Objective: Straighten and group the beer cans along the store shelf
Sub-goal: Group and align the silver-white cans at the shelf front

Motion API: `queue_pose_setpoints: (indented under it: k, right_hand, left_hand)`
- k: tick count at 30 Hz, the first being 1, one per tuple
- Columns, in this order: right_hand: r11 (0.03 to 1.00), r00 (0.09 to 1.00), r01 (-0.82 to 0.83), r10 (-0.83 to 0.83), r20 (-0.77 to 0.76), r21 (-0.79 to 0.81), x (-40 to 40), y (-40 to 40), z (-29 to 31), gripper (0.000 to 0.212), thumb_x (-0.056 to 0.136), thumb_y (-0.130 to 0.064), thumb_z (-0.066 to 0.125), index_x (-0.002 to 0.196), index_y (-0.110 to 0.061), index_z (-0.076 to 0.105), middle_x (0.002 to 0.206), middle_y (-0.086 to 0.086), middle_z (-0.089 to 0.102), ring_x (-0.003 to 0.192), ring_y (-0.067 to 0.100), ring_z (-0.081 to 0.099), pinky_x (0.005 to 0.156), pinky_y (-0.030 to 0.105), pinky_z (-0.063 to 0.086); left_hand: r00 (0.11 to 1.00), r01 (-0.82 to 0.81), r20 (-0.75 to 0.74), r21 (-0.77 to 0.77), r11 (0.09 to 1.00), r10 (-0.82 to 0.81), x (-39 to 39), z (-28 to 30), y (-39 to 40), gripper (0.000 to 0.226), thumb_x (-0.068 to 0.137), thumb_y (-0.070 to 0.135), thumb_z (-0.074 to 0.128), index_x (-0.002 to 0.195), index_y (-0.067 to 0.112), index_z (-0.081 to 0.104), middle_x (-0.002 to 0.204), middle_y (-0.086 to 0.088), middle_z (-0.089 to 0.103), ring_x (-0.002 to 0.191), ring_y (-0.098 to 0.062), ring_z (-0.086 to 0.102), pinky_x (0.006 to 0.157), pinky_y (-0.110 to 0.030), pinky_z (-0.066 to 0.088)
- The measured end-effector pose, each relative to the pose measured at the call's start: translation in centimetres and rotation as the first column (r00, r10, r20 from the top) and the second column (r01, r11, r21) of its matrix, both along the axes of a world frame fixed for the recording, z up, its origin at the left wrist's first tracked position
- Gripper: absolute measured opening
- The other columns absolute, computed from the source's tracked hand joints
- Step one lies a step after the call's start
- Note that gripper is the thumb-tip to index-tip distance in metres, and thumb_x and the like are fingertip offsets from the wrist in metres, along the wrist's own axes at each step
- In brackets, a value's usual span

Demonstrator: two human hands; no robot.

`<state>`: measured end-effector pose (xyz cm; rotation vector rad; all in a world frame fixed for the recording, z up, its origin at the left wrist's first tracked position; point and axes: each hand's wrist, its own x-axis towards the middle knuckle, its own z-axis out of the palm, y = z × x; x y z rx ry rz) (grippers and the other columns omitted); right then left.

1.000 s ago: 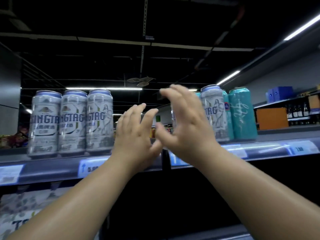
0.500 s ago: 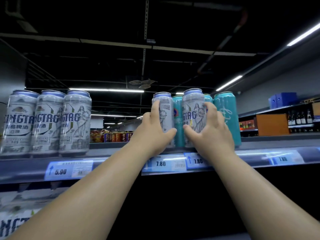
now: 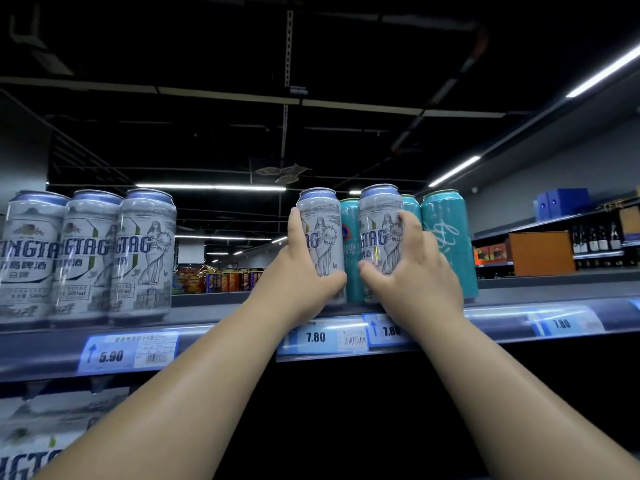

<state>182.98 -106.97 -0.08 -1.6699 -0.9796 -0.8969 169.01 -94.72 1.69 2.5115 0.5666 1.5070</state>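
Note:
Three white Tsingtao cans [image 3: 86, 258] stand in a tight row at the left of the shelf [image 3: 225, 323]. Two more white cans stand upright near the middle. My left hand [image 3: 301, 271] grips the left white can [image 3: 322, 233], thumb across its lower front. My right hand [image 3: 412, 271] grips the right white can [image 3: 379, 233], fingers round its right side. Behind and between them stand teal cans [image 3: 351, 244], with another teal can [image 3: 446, 237] at the right.
Price tags reading 5.90 [image 3: 128, 353] and 7.80 [image 3: 325, 337] line the shelf's front rail. Snack packs [image 3: 214, 280] show beyond the gap between can groups. An orange box [image 3: 542, 252] and bottles [image 3: 599, 239] sit on far shelves at right. Printed cartons [image 3: 38, 434] lie below left.
Both hands were open in front of the shelf a second ago; they have since closed round the two middle white cans. The view has shifted left slightly.

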Motion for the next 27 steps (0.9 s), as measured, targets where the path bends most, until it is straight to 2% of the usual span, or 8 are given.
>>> queue_pose_setpoints:
  k: [2,6,11,17,19,23,25,27]
  right_hand:
    - [1.0,1.0,0.021,-0.021,-0.015,-0.01,0.0,0.0,0.0,0.094,0.08,-0.066,0.058,0.153,-0.036,0.008,0.134,0.006,0.048,0.112,0.031,0.054,0.085,0.045,0.045]
    - [0.999,0.998,0.038,-0.038,-0.05,-0.007,0.1,0.0,0.0,0.1,0.079,-0.067,0.058,0.154,-0.028,0.005,0.136,0.008,0.049,0.115,0.033,0.054,0.086,0.044,0.043]
    - [1.0,0.999,0.03,-0.03,-0.029,-0.006,0.1,0.0,-0.1,0.096,0.081,-0.063,0.06,0.154,-0.027,0.008,0.13,0.008,0.051,0.107,0.034,0.056,0.079,0.041,0.041]
    - [0.999,0.999,-0.027,0.027,0.027,0.022,0.2,-0.2,-0.2,0.09,0.084,-0.059,0.061,0.156,-0.029,0.016,0.127,0.005,0.053,0.103,0.026,0.057,0.076,0.039,0.047]
    - [0.999,0.998,-0.032,0.03,0.063,0.034,-0.1,-0.3,-0.1,0.09,0.085,-0.058,0.061,0.157,-0.029,0.016,0.124,0.006,0.052,0.097,0.025,0.055,0.073,0.038,0.046]
    - [0.987,0.986,-0.072,0.049,0.157,0.141,-1.3,-0.6,0.4,0.089,0.084,-0.055,0.062,0.159,-0.027,0.022,0.112,0.004,0.052,0.086,0.022,0.051,0.066,0.036,0.043]
    - [0.968,0.98,-0.139,0.103,0.171,0.21,-2.6,-0.5,0.7,0.089,0.085,-0.053,0.066,0.159,-0.029,0.023,0.112,0.001,0.05,0.089,0.021,0.052,0.069,0.037,0.044]
    - [0.943,0.969,-0.221,0.185,0.161,0.25,-4.3,0.1,1.0,0.088,0.084,-0.054,0.069,0.156,-0.035,0.023,0.121,0.0,0.052,0.096,0.019,0.051,0.075,0.038,0.045]
  left_hand:
    - [1.0,0.014,0.01,0.004,1.0,-0.014,0.0,-0.1,0.0,0.117,0.072,0.057,0.064,0.142,0.046,-0.029,0.14,0.001,0.049,0.104,-0.016,0.057,0.084,-0.036,0.05]
    - [0.998,-0.005,0.068,0.038,0.999,0.002,-0.2,-0.2,-0.2,0.117,0.072,0.061,0.072,0.143,0.051,-0.021,0.143,-0.004,0.044,0.115,-0.024,0.055,0.09,-0.039,0.045]
    - [0.998,0.012,0.068,0.038,0.999,-0.014,-0.2,-0.2,-0.2,0.116,0.074,0.06,0.072,0.143,0.053,-0.02,0.142,-0.004,0.045,0.114,-0.024,0.055,0.092,-0.043,0.048]
    - [0.995,0.015,0.1,0.042,0.999,-0.019,-0.6,-0.3,-0.2,0.111,0.077,0.057,0.071,0.143,0.057,-0.019,0.136,-0.004,0.044,0.109,-0.023,0.055,0.09,-0.045,0.049]
    - [0.99,0.03,0.136,0.055,0.998,-0.038,-0.7,-0.2,-0.4,0.108,0.078,0.058,0.07,0.144,0.058,-0.016,0.133,-0.002,0.043,0.105,-0.018,0.052,0.085,-0.04,0.047]
    - [0.966,0.043,0.249,0.111,0.993,-0.07,-1.9,0.3,-0.7,0.104,0.082,0.059,0.067,0.146,0.056,-0.015,0.116,0.008,0.038,0.082,0.004,0.046,0.063,-0.024,0.038]
    - [0.953,0.019,0.294,0.168,0.986,-0.068,-3.3,0.5,-0.8,0.105,0.082,0.06,0.067,0.146,0.055,-0.017,0.114,0.009,0.037,0.081,0.005,0.046,0.06,-0.021,0.037]
    - [0.945,-0.018,0.323,0.206,0.978,-0.051,-5.2,0.4,-0.8,0.106,0.082,0.061,0.066,0.146,0.055,-0.019,0.114,0.009,0.037,0.078,0.004,0.047,0.059,-0.021,0.037]
